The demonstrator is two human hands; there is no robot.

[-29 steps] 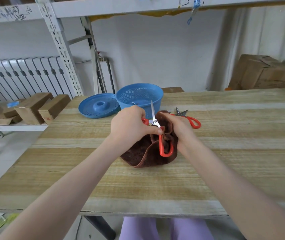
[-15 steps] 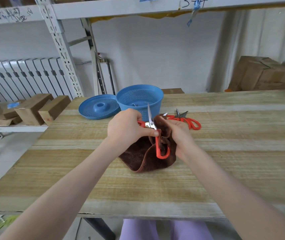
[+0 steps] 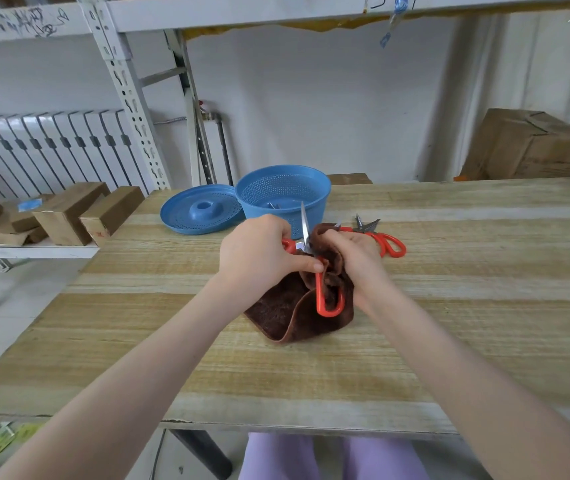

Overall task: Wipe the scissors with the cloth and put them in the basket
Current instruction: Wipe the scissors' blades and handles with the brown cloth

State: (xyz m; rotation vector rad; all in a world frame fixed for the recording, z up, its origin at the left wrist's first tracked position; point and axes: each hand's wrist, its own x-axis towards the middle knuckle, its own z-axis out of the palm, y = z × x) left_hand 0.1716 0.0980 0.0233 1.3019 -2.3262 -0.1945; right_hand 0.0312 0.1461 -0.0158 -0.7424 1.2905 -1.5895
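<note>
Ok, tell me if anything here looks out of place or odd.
Nothing spilled or damaged. The lid lies off the basket, beside it on the table. A second pair of scissors lies open behind the right hand.

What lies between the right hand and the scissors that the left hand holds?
The brown cloth: in the head view the right hand bunches it against the scissors, which the left hand grips at a red handle.

Red-handled scissors [image 3: 325, 292] in left hand [image 3: 259, 258], brown cloth [image 3: 297, 306] bunched in right hand [image 3: 356, 258], before blue basket [image 3: 283, 195]
</note>
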